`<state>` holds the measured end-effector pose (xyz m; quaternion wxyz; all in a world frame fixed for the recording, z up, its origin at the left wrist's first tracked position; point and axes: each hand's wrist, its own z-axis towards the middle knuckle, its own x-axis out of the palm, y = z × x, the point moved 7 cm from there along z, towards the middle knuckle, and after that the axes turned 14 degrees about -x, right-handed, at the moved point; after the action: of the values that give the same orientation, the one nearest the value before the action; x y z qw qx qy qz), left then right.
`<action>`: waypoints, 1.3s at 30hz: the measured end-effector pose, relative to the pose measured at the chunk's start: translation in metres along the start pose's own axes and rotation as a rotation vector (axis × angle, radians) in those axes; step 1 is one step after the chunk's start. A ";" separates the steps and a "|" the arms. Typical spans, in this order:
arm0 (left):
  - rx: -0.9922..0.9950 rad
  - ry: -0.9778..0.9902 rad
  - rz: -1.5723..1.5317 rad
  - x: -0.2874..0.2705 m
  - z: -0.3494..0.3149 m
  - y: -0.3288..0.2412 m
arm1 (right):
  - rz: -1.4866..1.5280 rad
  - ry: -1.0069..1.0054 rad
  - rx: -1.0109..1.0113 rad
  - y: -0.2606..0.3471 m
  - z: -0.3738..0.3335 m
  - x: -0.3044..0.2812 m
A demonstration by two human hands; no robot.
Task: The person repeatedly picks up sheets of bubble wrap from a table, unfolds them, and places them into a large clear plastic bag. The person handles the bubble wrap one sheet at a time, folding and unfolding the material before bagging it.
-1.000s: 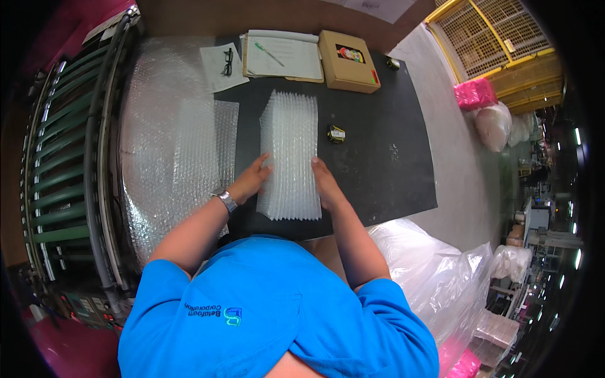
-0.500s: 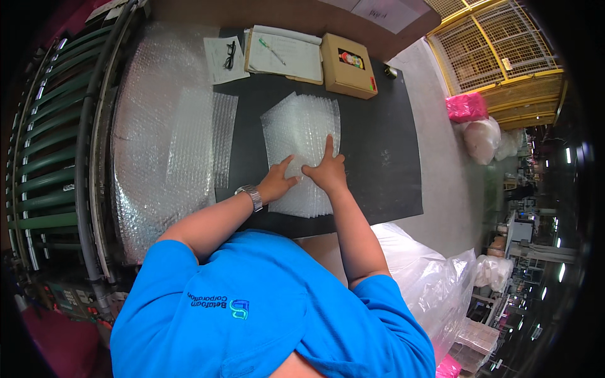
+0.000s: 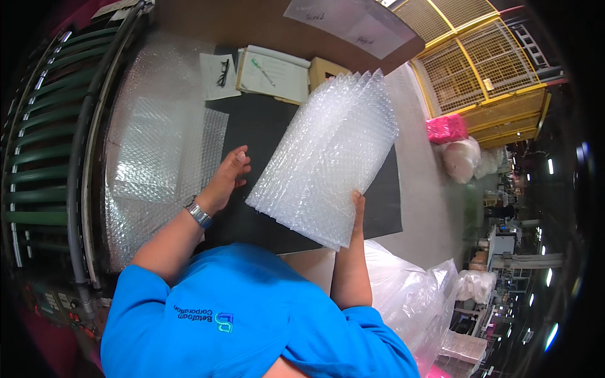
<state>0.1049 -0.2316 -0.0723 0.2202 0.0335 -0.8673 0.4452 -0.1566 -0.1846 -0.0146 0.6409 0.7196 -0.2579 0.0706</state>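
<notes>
A stack of clear bubble wrap sheets [image 3: 328, 154] is tilted up above the black table mat [image 3: 261, 116]. My right hand [image 3: 358, 211] grips its lower right edge, thumb on top and the other fingers hidden beneath. To the left of the stack, apart from it, my left hand [image 3: 228, 179] is raised with its fingers spread and nothing in them. A metal watch [image 3: 199, 215] circles that wrist. Beyond it, more bubble wrap [image 3: 148, 151] lies along the left side of the table, with loose sheets on top.
A clipboard with papers and a pen [image 3: 274, 72], eyeglasses [image 3: 223, 72] on a sheet, and a cardboard box [image 3: 321, 70], partly covered by the stack, sit at the back. A roller conveyor [image 3: 50, 138] runs along the left. Clear plastic bags [image 3: 409, 290] bulge at the lower right.
The bubble wrap stack has been lifted off the mat and tilted by my right hand. My left hand has let go and moved left.
</notes>
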 end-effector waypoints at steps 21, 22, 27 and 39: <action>0.620 -0.064 -0.250 0.037 -0.042 -0.140 | -0.323 0.239 -0.492 0.080 -0.033 0.045; 0.653 -0.063 -0.197 0.038 -0.043 -0.145 | -0.355 0.242 -0.528 0.082 -0.034 0.043; 1.096 -0.131 0.364 0.066 -0.080 -0.179 | -0.476 0.260 -0.561 0.083 -0.037 0.038; 0.601 -0.214 -0.092 0.047 -0.054 -0.172 | -0.366 0.239 -0.546 0.068 -0.038 0.015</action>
<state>0.1253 -0.2858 0.1044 0.1277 0.1827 -0.7128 0.6650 -0.1667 -0.1555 0.0589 0.8375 0.5425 -0.0570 -0.0335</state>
